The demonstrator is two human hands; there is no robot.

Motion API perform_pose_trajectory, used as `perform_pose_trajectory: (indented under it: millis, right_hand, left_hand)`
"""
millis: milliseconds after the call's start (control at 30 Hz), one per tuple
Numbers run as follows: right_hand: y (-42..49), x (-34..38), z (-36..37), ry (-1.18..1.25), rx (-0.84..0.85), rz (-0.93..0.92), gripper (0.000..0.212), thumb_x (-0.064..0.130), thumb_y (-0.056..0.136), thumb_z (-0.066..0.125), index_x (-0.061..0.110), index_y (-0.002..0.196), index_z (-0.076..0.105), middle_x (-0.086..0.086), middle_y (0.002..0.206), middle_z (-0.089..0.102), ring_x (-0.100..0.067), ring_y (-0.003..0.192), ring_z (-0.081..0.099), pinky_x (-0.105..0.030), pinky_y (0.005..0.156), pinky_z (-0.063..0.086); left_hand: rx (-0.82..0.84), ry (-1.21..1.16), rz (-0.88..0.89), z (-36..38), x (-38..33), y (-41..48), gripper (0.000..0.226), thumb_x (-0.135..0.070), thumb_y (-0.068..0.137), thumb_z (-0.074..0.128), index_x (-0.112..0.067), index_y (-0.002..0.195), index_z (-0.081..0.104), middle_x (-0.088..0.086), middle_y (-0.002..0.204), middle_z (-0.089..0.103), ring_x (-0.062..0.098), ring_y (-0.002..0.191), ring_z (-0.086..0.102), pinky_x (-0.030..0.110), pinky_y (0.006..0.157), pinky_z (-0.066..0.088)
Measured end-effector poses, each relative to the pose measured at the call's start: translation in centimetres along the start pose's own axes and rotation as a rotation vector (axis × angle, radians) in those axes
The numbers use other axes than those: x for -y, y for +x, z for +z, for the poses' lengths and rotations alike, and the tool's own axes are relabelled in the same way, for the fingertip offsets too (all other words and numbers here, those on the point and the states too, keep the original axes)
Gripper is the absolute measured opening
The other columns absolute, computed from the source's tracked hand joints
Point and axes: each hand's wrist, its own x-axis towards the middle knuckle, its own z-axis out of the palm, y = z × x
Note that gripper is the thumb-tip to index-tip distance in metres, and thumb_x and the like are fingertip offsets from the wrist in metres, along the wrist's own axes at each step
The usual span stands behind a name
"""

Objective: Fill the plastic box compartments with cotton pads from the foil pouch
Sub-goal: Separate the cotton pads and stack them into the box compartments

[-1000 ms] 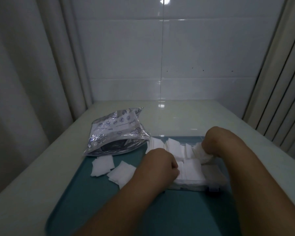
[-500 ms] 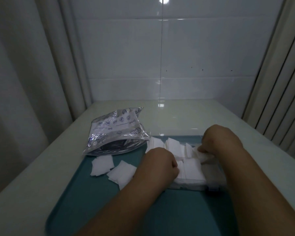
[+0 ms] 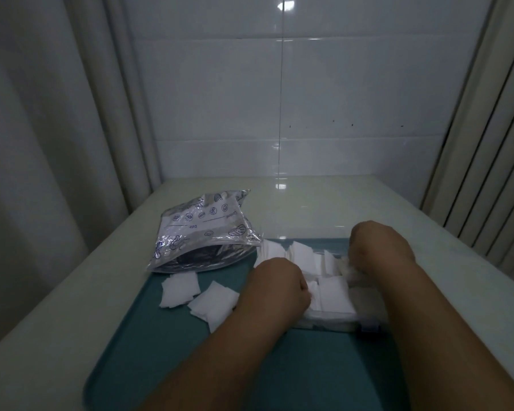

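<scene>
Teal tray (image 3: 149, 360): lies on a pale table (image 3: 57, 307), long side running near to far. Foil pouch (image 3: 202, 235): silver, printed, lies at the tray's far left corner, mouth gaping toward the near side. Loose cotton pads (image 3: 196, 298): white squares, two small heaps on the tray just near of the pouch. Plastic box (image 3: 336, 317): clear, at the tray's right, compartments stuffed with white pads, some standing on edge along the far row. Left hand (image 3: 276, 289): curled into a fist over the box's left part, fingertips hidden; whether it grips a pad cannot be told. Right hand (image 3: 377, 247): bent down at the box's far right corner, fingers closed into a crumpled pad there.
</scene>
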Motion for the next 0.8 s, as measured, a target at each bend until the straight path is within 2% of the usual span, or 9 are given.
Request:
perform_pose_trajectory:
  millis: [100, 167, 233, 367, 467, 567, 633, 700, 800]
  right_hand:
    - [0.1, 0.1, -0.4, -0.027, 0.057, 0.003, 0.045, 0.022, 0.085, 0.064, 0.006, 0.126, 0.055, -0.011, 0.123, 0.056, -0.027, 0.110, 0.055, -0.031, 0.092, 0.043]
    - [-0.1, 0.4, -0.4, -0.028, 0.068, -0.013, 0.041, 0.026, 0.083, 0.065, 0.006, 0.119, 0.059, -0.006, 0.093, 0.054, -0.023, 0.088, 0.053, -0.030, 0.080, 0.042]
    - [-0.3, 0.8, -0.5, -0.032, 0.066, -0.017, 0.040, 0.028, 0.079, 0.070, 0.007, 0.113, 0.060, -0.002, 0.079, 0.045, -0.018, 0.076, 0.046, -0.029, 0.073, 0.039]
    - [-0.8, 1.1, -0.5, -0.068, 0.058, -0.017, 0.032, 0.021, 0.083, 0.067, 0.006, 0.110, 0.059, -0.004, 0.079, 0.046, -0.020, 0.078, 0.047, -0.029, 0.075, 0.040]
    - [-1.0, 1.1, -0.2, -0.092, 0.018, -0.044, 0.030, 0.016, 0.087, 0.063, 0.004, 0.114, 0.058, -0.009, 0.107, 0.059, -0.025, 0.097, 0.056, -0.029, 0.082, 0.043]
    - [-1.4, 1.3, -0.4, -0.093, 0.041, -0.042, 0.038, 0.022, 0.082, 0.070, 0.005, 0.114, 0.058, -0.006, 0.092, 0.054, -0.022, 0.088, 0.051, -0.028, 0.077, 0.040]
    - [-1.6, 1.5, -0.4, -0.069, 0.047, -0.044, 0.048, 0.029, 0.076, 0.076, 0.007, 0.115, 0.058, -0.008, 0.100, 0.058, -0.024, 0.096, 0.056, -0.028, 0.076, 0.039]
    - [-1.8, 1.5, -0.1, -0.066, 0.017, -0.066, 0.046, 0.026, 0.077, 0.074, 0.008, 0.116, 0.057, -0.010, 0.115, 0.060, -0.026, 0.105, 0.058, -0.028, 0.076, 0.039]
    - [-2.0, 1.5, 0.1, -0.052, -0.012, -0.079, 0.037, 0.017, 0.081, 0.066, 0.007, 0.115, 0.057, -0.011, 0.120, 0.059, -0.027, 0.109, 0.058, -0.029, 0.083, 0.044]
  left_hand:
    - [-0.005, 0.017, -0.005, 0.1, 0.0, 0.1, 0.021, -0.024, 0.086, 0.060, -0.015, 0.084, 0.079, 0.003, 0.083, 0.071, 0.019, 0.082, 0.065, 0.027, 0.074, 0.052]
    - [-0.007, 0.034, -0.010, 0.1, 0.0, 0.2, 0.021, -0.022, 0.085, 0.060, -0.011, 0.076, 0.076, 0.003, 0.074, 0.066, 0.021, 0.081, 0.065, 0.027, 0.070, 0.049]
    - [-0.010, 0.047, -0.019, 0.1, 0.0, 0.3, 0.022, -0.021, 0.085, 0.059, -0.011, 0.070, 0.072, 0.003, 0.067, 0.059, 0.023, 0.078, 0.064, 0.025, 0.066, 0.044]
    - [-0.023, 0.047, -0.027, 0.2, -0.1, 0.4, 0.023, -0.022, 0.085, 0.059, -0.008, 0.072, 0.072, 0.005, 0.071, 0.062, 0.023, 0.078, 0.065, 0.026, 0.066, 0.045]
    - [-0.013, 0.055, -0.029, 0.1, -0.1, 0.4, 0.024, -0.022, 0.085, 0.059, -0.007, 0.067, 0.068, 0.003, 0.061, 0.052, 0.026, 0.078, 0.065, 0.026, 0.063, 0.042]
    - [-0.010, 0.063, -0.025, 0.0, -0.2, 0.4, 0.025, -0.021, 0.084, 0.059, -0.004, 0.068, 0.067, 0.002, 0.053, 0.040, 0.028, 0.078, 0.064, 0.024, 0.059, 0.036]
    - [-0.019, 0.071, -0.016, 0.0, -0.1, 0.4, 0.025, -0.021, 0.084, 0.058, -0.002, 0.070, 0.067, 0.003, 0.052, 0.037, 0.028, 0.078, 0.064, 0.025, 0.058, 0.032]
    - [-0.024, 0.072, -0.016, 0.1, -0.1, 0.4, 0.025, -0.021, 0.084, 0.059, -0.002, 0.071, 0.067, 0.003, 0.052, 0.037, 0.029, 0.078, 0.064, 0.025, 0.058, 0.032]
    - [-0.033, 0.055, -0.014, 0.2, 0.0, 0.5, 0.025, -0.023, 0.084, 0.059, -0.006, 0.068, 0.069, 0.005, 0.060, 0.049, 0.027, 0.078, 0.064, 0.025, 0.062, 0.041]
